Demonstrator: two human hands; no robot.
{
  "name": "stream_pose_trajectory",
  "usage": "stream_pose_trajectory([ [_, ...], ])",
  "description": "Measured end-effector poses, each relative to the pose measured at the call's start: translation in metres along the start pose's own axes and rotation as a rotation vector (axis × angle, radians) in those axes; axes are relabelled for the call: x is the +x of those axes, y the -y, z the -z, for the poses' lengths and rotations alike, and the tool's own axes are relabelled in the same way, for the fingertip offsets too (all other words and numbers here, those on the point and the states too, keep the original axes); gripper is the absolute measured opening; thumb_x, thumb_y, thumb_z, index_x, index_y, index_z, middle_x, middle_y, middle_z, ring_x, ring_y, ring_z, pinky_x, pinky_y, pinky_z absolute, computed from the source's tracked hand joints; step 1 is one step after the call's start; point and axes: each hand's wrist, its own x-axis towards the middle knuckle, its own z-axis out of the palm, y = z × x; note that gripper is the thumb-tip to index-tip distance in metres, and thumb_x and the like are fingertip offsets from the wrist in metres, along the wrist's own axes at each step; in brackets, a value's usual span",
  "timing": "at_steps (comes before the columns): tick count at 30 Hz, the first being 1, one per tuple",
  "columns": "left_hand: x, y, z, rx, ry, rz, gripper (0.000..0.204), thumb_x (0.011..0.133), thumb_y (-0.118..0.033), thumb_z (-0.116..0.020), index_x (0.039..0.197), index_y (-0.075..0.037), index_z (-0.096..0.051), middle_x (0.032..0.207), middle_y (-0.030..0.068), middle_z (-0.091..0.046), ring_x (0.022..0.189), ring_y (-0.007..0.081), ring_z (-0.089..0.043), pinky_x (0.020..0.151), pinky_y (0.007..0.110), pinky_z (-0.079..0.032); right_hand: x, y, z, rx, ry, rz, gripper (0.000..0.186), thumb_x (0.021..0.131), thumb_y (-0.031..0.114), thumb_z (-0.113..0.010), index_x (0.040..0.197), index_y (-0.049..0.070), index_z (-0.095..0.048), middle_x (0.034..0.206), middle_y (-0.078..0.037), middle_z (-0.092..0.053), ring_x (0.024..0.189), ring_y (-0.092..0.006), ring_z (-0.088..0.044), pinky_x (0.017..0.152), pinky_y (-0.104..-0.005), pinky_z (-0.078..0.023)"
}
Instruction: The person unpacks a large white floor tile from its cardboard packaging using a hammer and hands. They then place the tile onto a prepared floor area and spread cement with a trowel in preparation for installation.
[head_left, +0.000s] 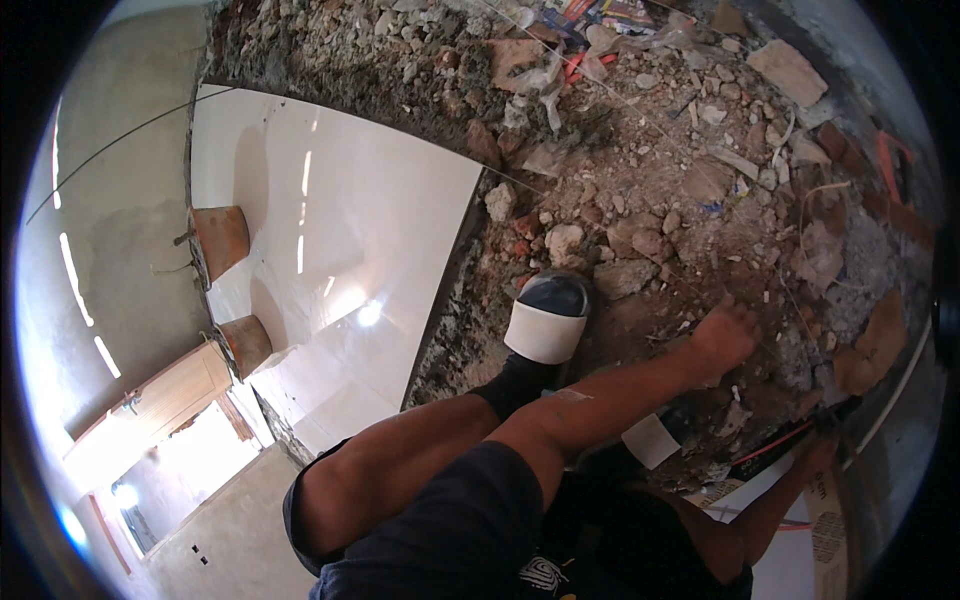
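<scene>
My left hand point(730, 336) reaches down to the rubble point(650, 170) right of centre, its fingers curled; what they hold, if anything, is hidden. At the lower right my right hand point(818, 446) is closed at the top edge of a cardboard-edged package point(828, 530) with a white panel beside it; its grip is unclear. A dark strip with a thin red line lies left of that hand. My slippered feet point(545, 330) are on the debris.
A large white tile point(350, 220), with two rusty brown containers point(220, 243) along its left edge, borders the rubble. Strings point(120, 140) cross the area. A plastered wall point(120, 250) and a bright opening point(185, 480) are at left; brown scraps point(870, 350) lie at right.
</scene>
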Motion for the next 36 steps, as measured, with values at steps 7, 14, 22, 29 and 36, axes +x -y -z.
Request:
stream_pose_trajectory([
  [7,-0.004,-0.005,-0.002,0.035,-0.094,0.012,0.020,0.078,-0.014,-0.055,0.094,-0.007,-0.065,0.093,0.0092,-0.064,0.095,0.0245,-0.059,0.099,0.044,-0.034,0.003,0.012,0.008,0.116,0.085,-0.083,0.049,0.093,0.034,-0.037,0.123,0.000,-0.057,0.120,-0.012,-0.061,0.109,-0.0215,-0.057,0.093,-0.0327,-0.042],
  [14,0.002,-0.008,0.002,0.114,-0.037,0.006,0.031,0.080,-0.017,-0.057,0.109,-0.005,-0.061,0.104,0.0132,-0.063,0.103,0.0266,-0.058,0.105,0.049,-0.028,-0.017,0.092,0.036,0.062,0.163,-0.126,0.044,0.091,0.037,-0.042,0.116,0.007,-0.064,0.120,-0.005,-0.062,0.109,-0.0228,-0.057,0.094,-0.0346,-0.041],
  [22,0.011,-0.008,0.005,0.092,0.217,-0.008,0.041,0.089,-0.028,-0.052,0.123,-0.006,-0.055,0.114,0.0142,-0.061,0.113,0.0306,-0.054,0.107,0.051,-0.027,-0.013,0.078,0.034,0.347,0.216,-0.007,0.042,0.096,0.028,-0.038,0.131,0.008,-0.051,0.122,-0.012,-0.060,0.107,-0.0245,-0.059,0.091,-0.0341,-0.044],
  [29,0.010,-0.009,0.000,0.050,0.130,-0.001,0.035,0.086,-0.025,-0.052,0.117,-0.009,-0.059,0.111,0.0101,-0.060,0.108,0.0274,-0.055,0.106,0.050,-0.028,-0.015,0.087,0.022,0.315,-0.051,-0.072,0.041,0.094,0.029,-0.043,0.125,0.005,-0.054,0.116,-0.016,-0.061,0.103,-0.0289,-0.060,0.087,-0.0388,-0.046],
  [36,0.009,-0.004,-0.009,0.054,0.000,-0.032,0.028,0.084,-0.018,-0.052,0.109,-0.010,-0.060,0.102,0.0088,-0.061,0.105,0.0272,-0.057,0.104,0.051,-0.031,-0.026,0.101,0.036,-0.060,-0.143,0.006,0.039,0.091,0.027,-0.048,0.119,0.002,-0.057,0.108,-0.020,-0.063,0.097,-0.0335,-0.061,0.082,-0.0422,-0.048],
])
